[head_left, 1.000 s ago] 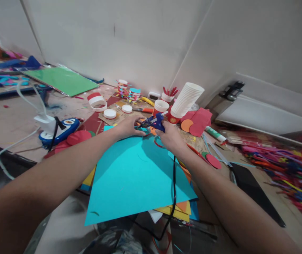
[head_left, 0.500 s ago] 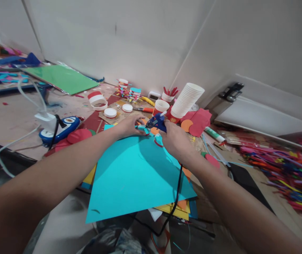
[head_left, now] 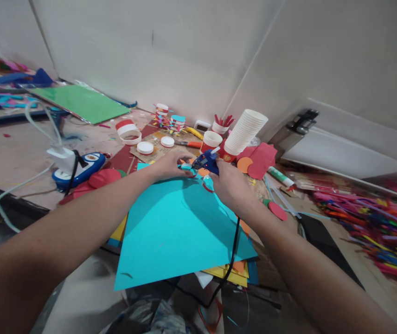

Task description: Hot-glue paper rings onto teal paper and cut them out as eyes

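My right hand is closed around a blue glue gun, whose black cord hangs down in front. The nozzle points left, close to a small round piece with a turquoise top and red rim. My left hand pinches that piece from its left side; the fingertips are partly hidden. Another turquoise-topped round piece stands beside my right hand, at the far edge of a large turquoise sheet. Orange paper discs lie just behind the gun.
A tall stack of white paper cups leans behind my right hand. Two white lids and an orange-handled cutter lie further back. On the left sits a blue power strip; to the right, pipe cleaners are heaped.
Almost nothing differs. The view shifts very slightly, while both hands keep the glue gun and the turquoise piece in about the same place.
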A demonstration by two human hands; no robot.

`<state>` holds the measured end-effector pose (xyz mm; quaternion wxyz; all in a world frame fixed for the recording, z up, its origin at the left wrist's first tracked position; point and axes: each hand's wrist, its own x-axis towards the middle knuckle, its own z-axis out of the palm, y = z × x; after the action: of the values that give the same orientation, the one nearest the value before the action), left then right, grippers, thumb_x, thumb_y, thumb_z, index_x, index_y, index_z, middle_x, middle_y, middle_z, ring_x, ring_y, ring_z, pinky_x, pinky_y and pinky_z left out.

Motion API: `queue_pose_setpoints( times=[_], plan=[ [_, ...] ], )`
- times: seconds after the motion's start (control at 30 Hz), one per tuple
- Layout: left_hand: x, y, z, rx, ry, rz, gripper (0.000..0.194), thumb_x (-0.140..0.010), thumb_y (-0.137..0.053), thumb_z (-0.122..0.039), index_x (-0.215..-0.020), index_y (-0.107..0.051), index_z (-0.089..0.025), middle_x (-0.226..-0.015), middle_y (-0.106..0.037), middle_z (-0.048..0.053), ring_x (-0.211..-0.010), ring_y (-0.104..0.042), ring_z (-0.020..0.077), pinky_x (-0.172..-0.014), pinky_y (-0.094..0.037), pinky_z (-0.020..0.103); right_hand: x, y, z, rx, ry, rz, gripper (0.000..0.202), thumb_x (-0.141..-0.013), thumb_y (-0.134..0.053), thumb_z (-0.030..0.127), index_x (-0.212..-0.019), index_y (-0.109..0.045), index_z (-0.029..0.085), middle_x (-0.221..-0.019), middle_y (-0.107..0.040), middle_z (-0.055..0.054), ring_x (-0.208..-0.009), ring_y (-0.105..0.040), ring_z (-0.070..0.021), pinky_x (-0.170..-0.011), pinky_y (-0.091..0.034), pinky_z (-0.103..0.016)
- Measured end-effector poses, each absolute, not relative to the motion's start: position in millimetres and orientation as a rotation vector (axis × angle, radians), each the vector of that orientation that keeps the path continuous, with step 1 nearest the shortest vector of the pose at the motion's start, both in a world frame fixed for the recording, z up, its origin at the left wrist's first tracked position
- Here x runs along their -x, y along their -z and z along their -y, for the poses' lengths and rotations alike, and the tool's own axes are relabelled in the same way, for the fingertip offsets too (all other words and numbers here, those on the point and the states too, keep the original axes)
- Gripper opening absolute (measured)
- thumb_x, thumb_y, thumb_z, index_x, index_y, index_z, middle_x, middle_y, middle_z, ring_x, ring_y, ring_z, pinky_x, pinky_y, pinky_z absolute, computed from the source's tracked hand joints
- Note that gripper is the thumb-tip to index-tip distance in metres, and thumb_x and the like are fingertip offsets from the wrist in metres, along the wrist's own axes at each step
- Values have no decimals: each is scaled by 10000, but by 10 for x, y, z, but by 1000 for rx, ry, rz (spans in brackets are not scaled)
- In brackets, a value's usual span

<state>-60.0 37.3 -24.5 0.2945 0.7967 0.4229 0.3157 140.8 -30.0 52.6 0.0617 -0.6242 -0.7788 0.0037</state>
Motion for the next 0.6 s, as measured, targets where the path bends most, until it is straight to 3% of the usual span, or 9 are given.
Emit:
queue_pose_setpoints(
  times=[0.23, 0.6],
  plan=[
    [584, 253, -394, -2192, -849, -1192, 527, -775, -718, -438, -1257, -673, -232, -1270, -675, 58, -1121, -610, 253, -947, -487, 362, -1408, -517, 281, 1860, 5, 2366, 391, -950, -486, 225, -1321, -546, 119, -1178, -689, -185, -1080, -651, -312, -818, -474, -354],
    [552, 297, -433, -2255, -761, -1214, 449, -750, -701, -550, -1100, -743, -272, -1177, -711, 27, -1093, -614, 264, -935, -476, 366, -1402, -514, 288, 1877, 47, 2391, 353, -953, -481, 223, -1288, -551, 135, -1169, -695, -170, -1057, -659, -289, -817, -472, -343]
  ],
)
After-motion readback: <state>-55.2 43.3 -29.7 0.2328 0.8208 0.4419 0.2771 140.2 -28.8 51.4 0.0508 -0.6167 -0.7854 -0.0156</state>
